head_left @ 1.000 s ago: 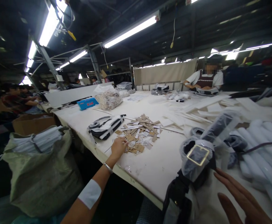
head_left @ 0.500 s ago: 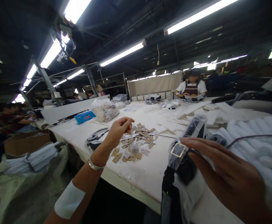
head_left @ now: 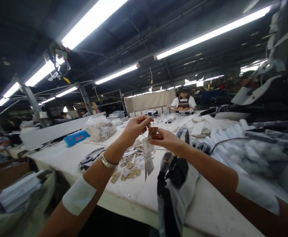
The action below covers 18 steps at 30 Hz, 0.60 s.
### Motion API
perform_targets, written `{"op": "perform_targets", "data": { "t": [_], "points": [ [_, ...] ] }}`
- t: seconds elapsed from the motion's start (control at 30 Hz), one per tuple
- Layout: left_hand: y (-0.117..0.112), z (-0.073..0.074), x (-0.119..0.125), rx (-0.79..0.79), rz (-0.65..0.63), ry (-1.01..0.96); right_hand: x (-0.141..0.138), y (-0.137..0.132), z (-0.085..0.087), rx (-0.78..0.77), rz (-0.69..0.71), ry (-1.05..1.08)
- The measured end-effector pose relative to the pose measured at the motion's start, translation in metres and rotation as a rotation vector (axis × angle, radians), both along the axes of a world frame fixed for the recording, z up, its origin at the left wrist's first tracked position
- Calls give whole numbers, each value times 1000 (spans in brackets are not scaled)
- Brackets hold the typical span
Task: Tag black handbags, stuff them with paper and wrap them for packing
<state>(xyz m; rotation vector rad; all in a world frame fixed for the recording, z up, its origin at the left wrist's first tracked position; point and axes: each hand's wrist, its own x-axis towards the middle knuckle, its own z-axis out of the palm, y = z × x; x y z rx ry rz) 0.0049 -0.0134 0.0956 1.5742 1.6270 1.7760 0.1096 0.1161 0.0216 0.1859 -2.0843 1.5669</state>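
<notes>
My left hand (head_left: 137,129) pinches the thin string of a bunch of hang tags above the table. My right hand (head_left: 167,140) is closed, thumb and fingers on a brown cardboard tag (head_left: 153,131) of that bunch. White tags (head_left: 149,161), some seemingly in clear plastic, dangle below the fingers. Under my left hand lies a loose pile of brown and white tags (head_left: 130,161). In front of my right forearm a black and grey strapped article (head_left: 172,174), partly wrapped in clear plastic, rests over the table's near edge.
A blue box (head_left: 76,138) and a clear bag of tags (head_left: 100,129) stand at the left on the white table (head_left: 139,194). White rolls (head_left: 235,144) and flat white sheets (head_left: 203,125) lie at right. Across the table a person (head_left: 183,102) works. A sack (head_left: 35,207) stands lower left.
My right hand has left the plastic-wrapped article and come to the tags at my left hand. The bunch of tags now hangs between both hands. The view has turned to the right.
</notes>
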Motion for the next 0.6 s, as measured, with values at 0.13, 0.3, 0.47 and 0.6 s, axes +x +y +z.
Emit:
{"op": "perform_targets", "data": {
  "t": [0.13, 0.3, 0.47, 0.6],
  "points": [
    [7, 0, -19, 19, 49, -39, -14, 13, 3, 220, -170, 23],
    [7, -20, -57, 15, 161, -130, -35, 26, 9, 434, -363, 20],
    [-1, -52, -79, -66, 201, -181, -53, 26, 15, 682, -510, -27],
    [-7, -69, -83, -122, 180, -178, -66, 24, 18, 812, -547, -55]
  ]
}}
